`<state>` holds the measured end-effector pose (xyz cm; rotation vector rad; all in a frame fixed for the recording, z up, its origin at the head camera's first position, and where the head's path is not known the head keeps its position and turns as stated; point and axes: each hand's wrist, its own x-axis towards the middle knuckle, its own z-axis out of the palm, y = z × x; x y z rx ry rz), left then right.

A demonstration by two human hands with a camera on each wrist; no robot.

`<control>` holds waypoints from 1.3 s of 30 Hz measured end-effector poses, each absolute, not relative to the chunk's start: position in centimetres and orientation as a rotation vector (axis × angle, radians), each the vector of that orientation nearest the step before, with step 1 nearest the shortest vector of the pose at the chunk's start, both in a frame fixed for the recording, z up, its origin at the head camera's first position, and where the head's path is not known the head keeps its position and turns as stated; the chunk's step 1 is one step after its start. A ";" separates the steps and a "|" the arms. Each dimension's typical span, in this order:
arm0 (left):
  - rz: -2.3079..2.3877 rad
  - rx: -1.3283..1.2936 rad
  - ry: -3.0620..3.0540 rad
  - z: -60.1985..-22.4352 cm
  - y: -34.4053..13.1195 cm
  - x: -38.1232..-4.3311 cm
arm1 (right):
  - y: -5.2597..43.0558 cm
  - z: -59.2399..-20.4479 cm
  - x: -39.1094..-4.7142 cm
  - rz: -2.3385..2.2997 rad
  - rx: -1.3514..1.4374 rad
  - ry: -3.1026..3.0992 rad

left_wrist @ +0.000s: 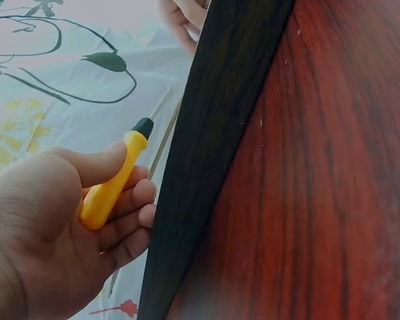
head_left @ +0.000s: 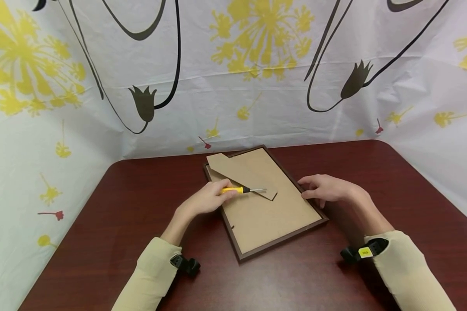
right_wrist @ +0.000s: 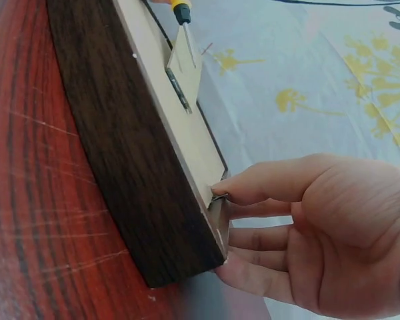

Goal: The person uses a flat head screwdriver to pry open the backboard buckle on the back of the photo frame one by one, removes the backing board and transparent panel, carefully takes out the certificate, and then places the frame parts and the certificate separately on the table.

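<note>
A brown picture frame (head_left: 282,239) lies face down on the table, its tan backing board (head_left: 270,224) showing. Across the board slants an easel stand (head_left: 239,172). My left hand (head_left: 207,198), over the frame's left side, grips the yellow handle of a screwdriver (left_wrist: 113,188). The screwdriver's metal shaft points right, above the stand; whether it touches is unclear. My right hand (head_left: 330,188) holds the frame's right edge. In the right wrist view, its thumb presses by a small metal tab (right_wrist: 220,197) at the board's edge, and the other fingers lie along the frame's outer side.
The dark red table (head_left: 140,207) extends around the frame on all sides. Behind it and at both sides hangs a white patterned sheet (head_left: 233,99). A dark strap with a small device (head_left: 184,264) sits on each wrist.
</note>
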<state>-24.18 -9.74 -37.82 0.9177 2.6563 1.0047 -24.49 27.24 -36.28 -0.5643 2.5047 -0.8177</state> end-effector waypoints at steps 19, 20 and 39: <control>0.993 0.978 2.420 -37.4 -9.4 -23.6 | 27.3 -37.1 -25.1 -0.615 -0.710 2.832; 0.999 0.974 2.436 -37.4 -9.6 -23.8 | 27.6 -36.9 -25.1 -0.611 -0.713 2.800; 1.036 0.928 2.293 -36.1 -11.0 -23.8 | 29.1 -37.1 -25.5 -0.621 -0.618 2.951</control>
